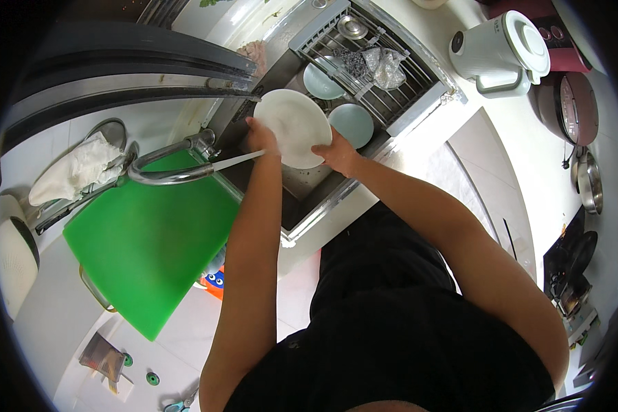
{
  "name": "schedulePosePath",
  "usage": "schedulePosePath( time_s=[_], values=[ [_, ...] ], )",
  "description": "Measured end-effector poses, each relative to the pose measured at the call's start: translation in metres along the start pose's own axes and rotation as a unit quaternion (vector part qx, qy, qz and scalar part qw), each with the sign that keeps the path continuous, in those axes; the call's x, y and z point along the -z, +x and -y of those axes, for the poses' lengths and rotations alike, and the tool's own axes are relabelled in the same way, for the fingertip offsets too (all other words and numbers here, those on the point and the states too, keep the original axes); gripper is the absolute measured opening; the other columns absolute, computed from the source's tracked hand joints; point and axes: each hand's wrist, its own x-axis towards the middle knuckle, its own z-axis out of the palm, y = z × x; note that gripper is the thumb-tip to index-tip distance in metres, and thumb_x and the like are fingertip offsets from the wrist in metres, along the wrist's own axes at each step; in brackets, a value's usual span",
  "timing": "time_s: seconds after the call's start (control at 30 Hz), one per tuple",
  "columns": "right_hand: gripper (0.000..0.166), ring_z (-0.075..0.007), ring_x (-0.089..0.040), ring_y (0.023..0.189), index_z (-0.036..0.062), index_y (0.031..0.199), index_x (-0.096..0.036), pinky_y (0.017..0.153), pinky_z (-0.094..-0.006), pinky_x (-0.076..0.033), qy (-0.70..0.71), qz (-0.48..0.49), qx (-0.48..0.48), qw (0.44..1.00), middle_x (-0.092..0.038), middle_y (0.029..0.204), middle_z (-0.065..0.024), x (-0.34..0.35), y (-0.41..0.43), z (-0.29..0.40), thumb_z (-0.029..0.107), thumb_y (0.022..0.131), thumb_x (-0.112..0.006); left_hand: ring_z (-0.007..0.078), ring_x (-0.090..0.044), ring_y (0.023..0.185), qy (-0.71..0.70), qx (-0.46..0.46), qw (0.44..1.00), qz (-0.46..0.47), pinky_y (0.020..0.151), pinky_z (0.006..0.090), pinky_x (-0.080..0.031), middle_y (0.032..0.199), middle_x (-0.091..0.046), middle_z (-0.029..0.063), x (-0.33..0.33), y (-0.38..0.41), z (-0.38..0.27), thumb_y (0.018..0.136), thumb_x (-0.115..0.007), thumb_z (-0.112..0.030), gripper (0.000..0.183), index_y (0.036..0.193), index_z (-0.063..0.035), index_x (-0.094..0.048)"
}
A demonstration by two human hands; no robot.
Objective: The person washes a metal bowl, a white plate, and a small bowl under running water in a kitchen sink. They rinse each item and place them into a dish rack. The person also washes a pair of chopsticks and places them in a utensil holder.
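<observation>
Over the steel sink (303, 181), a white plate (293, 126) is held between both of my hands. My left hand (263, 138) grips its left edge, with its fingers partly blurred. On the lower right rim, my right hand (338, 153) has its thumb on top. Water streams from the curved chrome faucet (175, 175) toward my left hand and wrist. Two pale blue bowls lie in the sink beyond the plate: one bowl (351, 125) by my right hand, another bowl (320, 80) partly under the rack.
A drying rack (417, 77) spans the sink's far end, carrying a silvery mesh scrubber (384, 67) and a small metal dish (352, 27). Left of the sink lies a green cutting board (159, 232). A white electric kettle (499, 54) and a rice cooker (569, 109) stand on the right counter.
</observation>
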Motion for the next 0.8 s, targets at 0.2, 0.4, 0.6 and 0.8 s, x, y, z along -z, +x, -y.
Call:
schedulePosePath(
  time_s=[0.2, 0.4, 0.6, 0.8],
  values=[
    [0.077, -0.0352, -0.051, 0.134, 0.0191, 0.157, -0.032, 0.112, -0.0379, -0.041, -0.234, -0.049, 0.218, 0.946, -0.05, 0.146, -0.0201, -0.005, -0.016, -0.024, -0.004, 0.089, -0.058, 0.0372, -0.057, 0.123, -0.318, 0.157, 0.918, 0.18, 0.11, 0.0512, -0.041, 0.136, -0.059, 0.0172, -0.026, -0.049, -0.073, 0.1, -0.043, -0.046, 0.057, 0.133, -0.0009, -0.056],
    [0.075, -0.0375, -0.039, 0.143, 0.0191, 0.154, -0.04, 0.118, -0.0429, -0.034, -0.362, -0.068, 0.257, 0.894, -0.044, 0.153, -0.0187, -0.014, -0.014, -0.021, 0.0, 0.086, -0.064, 0.0395, -0.054, 0.127, -0.297, 0.222, 0.896, 0.243, 0.114, 0.0542, -0.039, 0.143, -0.052, 0.0206, 0.007, -0.083, -0.056, 0.101, -0.04, -0.022, 0.047, 0.14, 0.0042, -0.045],
    [0.063, -0.0369, -0.035, 0.147, 0.0197, 0.152, -0.045, 0.121, -0.0509, -0.027, -0.487, -0.066, 0.288, 0.822, -0.044, 0.154, -0.017, -0.072, 0.004, 0.009, 0.037, 0.094, -0.06, 0.035, -0.044, 0.14, -0.436, 0.156, 0.84, 0.283, 0.118, 0.0514, -0.035, 0.152, -0.044, 0.0182, 0.066, -0.108, -0.017, 0.107, -0.035, -0.023, 0.048, 0.15, -0.0017, -0.037],
    [0.063, -0.0338, -0.042, 0.143, 0.013, 0.145, -0.052, 0.118, -0.0498, -0.032, -0.571, 0.096, 0.071, 0.813, -0.053, 0.144, -0.0161, -0.109, 0.073, 0.067, 0.048, 0.093, -0.058, 0.0298, -0.045, 0.14, -0.452, 0.086, 0.859, 0.226, 0.118, 0.0475, -0.036, 0.153, -0.045, 0.0097, 0.073, -0.144, 0.005, 0.107, -0.039, -0.046, 0.056, 0.153, -0.0136, -0.037]
  ],
)
